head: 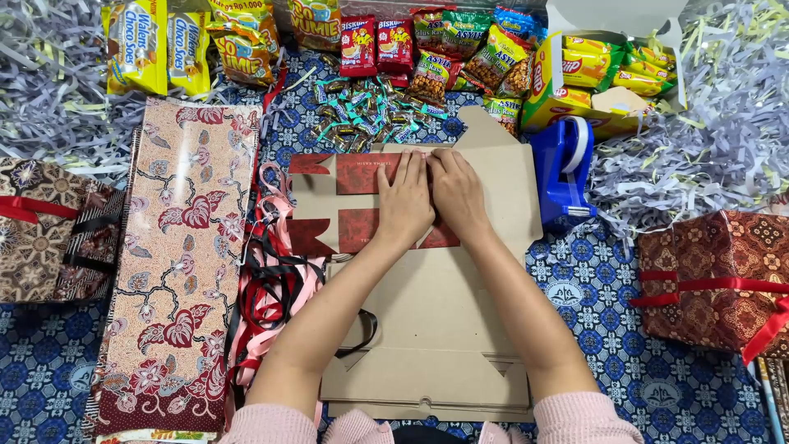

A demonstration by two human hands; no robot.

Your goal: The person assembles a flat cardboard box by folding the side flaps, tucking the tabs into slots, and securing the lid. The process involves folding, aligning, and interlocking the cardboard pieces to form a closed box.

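Head view: you are pressing both palms flat, your left hand [404, 201] and right hand [457, 193] touching, onto the red card [362, 174] lying on the unfolded cardboard box [436, 329], grasping nothing, near the blue tape dispenser [561, 168].

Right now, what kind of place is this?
Probably a gift-packing spot on a cloth-covered surface: both hands press a flat cardboard box, with snack packets, ribbons and a blue tape dispenser around.

head camera looks straight down, close over the work
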